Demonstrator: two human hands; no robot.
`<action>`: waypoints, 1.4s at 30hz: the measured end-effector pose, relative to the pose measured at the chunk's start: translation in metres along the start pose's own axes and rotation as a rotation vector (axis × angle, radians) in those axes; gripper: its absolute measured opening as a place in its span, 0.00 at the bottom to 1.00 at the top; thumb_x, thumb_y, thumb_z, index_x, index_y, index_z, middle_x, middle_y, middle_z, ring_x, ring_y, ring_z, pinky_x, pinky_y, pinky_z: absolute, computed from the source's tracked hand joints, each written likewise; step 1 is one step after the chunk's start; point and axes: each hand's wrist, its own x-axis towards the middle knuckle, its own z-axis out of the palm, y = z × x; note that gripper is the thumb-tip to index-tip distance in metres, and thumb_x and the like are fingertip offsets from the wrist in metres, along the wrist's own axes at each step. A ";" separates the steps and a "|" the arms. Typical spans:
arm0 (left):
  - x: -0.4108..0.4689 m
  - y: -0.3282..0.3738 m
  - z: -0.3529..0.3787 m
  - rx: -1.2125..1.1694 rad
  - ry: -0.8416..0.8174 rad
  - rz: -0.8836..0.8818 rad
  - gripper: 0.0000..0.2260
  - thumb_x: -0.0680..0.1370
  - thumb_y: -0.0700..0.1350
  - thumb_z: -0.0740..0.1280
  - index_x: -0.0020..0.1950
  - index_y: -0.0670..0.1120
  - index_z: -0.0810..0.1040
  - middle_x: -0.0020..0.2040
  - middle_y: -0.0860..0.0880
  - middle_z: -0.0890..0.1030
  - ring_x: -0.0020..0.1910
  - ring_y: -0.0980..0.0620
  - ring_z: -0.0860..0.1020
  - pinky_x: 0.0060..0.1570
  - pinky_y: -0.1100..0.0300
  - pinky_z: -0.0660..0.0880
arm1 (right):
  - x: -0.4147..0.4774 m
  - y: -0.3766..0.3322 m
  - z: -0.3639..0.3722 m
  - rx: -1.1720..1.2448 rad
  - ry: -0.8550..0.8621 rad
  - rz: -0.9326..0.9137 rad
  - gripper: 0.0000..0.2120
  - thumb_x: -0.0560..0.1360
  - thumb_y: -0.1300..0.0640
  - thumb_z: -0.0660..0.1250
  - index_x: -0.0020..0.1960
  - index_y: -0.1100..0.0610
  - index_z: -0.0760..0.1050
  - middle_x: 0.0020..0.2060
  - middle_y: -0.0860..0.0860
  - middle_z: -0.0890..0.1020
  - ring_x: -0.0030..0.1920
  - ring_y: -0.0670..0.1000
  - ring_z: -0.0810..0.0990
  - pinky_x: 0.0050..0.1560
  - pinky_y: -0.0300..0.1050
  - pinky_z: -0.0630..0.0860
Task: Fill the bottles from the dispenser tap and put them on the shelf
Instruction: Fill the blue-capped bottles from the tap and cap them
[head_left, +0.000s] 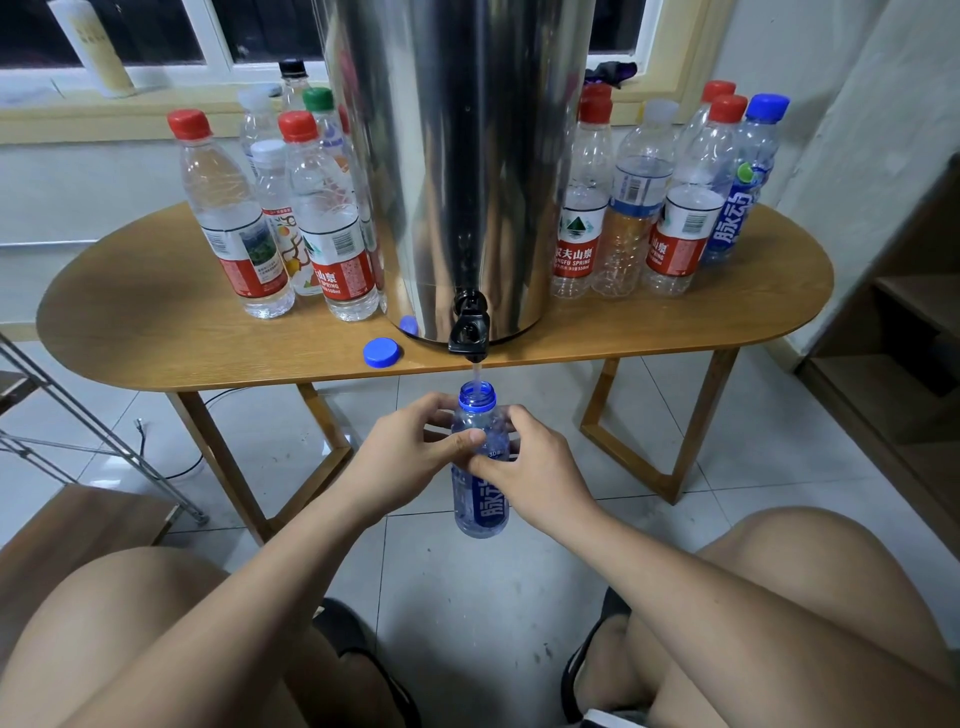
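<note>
The blue-labelled bottle (480, 467) hangs upright straight below the black tap (469, 332) of the steel dispenser (457, 166), its open mouth in line with the thin stream — that vertical line is what the fill depends on. Both hands wrap its upper body just under the neck, left hand (410, 457) and right hand (535, 473) on opposite sides, fingers curled around it. Its blue cap (382, 352) lies on the table (156, 322) left of the tap — nearer the left hand.

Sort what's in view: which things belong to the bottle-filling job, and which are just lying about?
Job: open blue bottle, gripped by left hand and right hand; tap; steel dispenser; loose blue cap; capped bottles.
Lying about: dark cloth; pale tube.
</note>
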 end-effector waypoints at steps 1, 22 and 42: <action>0.000 0.000 0.000 0.001 0.003 0.002 0.17 0.80 0.60 0.75 0.67 0.61 0.79 0.62 0.56 0.84 0.56 0.58 0.86 0.55 0.52 0.86 | 0.000 0.000 0.000 0.003 0.002 0.000 0.27 0.75 0.44 0.79 0.70 0.47 0.73 0.62 0.44 0.84 0.60 0.49 0.84 0.63 0.55 0.84; 0.000 -0.001 0.000 -0.001 -0.005 -0.002 0.18 0.80 0.60 0.74 0.68 0.60 0.79 0.63 0.56 0.84 0.56 0.57 0.86 0.55 0.53 0.86 | 0.000 0.002 0.001 0.032 0.000 0.000 0.27 0.75 0.45 0.80 0.69 0.46 0.74 0.62 0.44 0.84 0.59 0.49 0.84 0.62 0.55 0.84; 0.001 0.000 0.001 0.004 0.002 -0.005 0.17 0.79 0.60 0.75 0.67 0.60 0.80 0.61 0.57 0.84 0.56 0.57 0.86 0.57 0.49 0.86 | 0.001 0.002 0.002 0.012 0.010 -0.003 0.26 0.76 0.45 0.79 0.70 0.47 0.73 0.63 0.44 0.83 0.61 0.49 0.83 0.62 0.52 0.84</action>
